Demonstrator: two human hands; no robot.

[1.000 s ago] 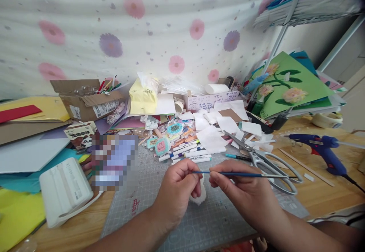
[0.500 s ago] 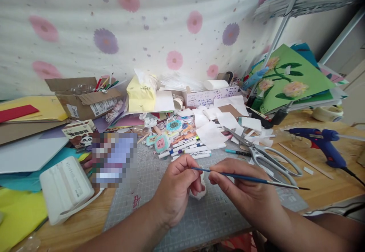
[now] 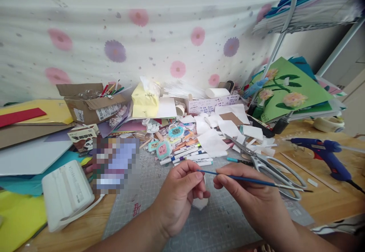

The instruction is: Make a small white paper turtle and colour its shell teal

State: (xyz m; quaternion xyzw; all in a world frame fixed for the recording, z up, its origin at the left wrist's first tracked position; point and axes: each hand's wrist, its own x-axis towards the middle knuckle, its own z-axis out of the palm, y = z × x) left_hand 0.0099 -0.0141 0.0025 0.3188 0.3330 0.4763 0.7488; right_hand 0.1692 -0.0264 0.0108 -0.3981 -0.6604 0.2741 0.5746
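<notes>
My right hand (image 3: 251, 191) pinches a thin paintbrush (image 3: 245, 179) by its blue handle, with thumb and forefinger near the handle's end. Its dark bristles point away to the right. The tail of the handle reaches the fingertips of my left hand (image 3: 185, 191), whose thumb and forefinger are closed together. A small white, soft-looking piece (image 3: 200, 203) shows behind and below my left fingers, which seem to hold it; they hide most of it. Both hands are over a grey cutting mat (image 3: 148, 191).
Large scissors (image 3: 265, 164) and a blue glue gun (image 3: 325, 155) lie right. Markers (image 3: 182, 155) and white paper scraps (image 3: 212, 141) crowd the mat's far edge. At left are a white device (image 3: 68, 193) with a cable and coloured sheets (image 3: 23, 214). A cardboard box (image 3: 91, 103) stands behind.
The whole scene sits slightly lower in the view, as the camera has tilted. My right hand and the brush have shifted a little rightward; the grips look the same.
</notes>
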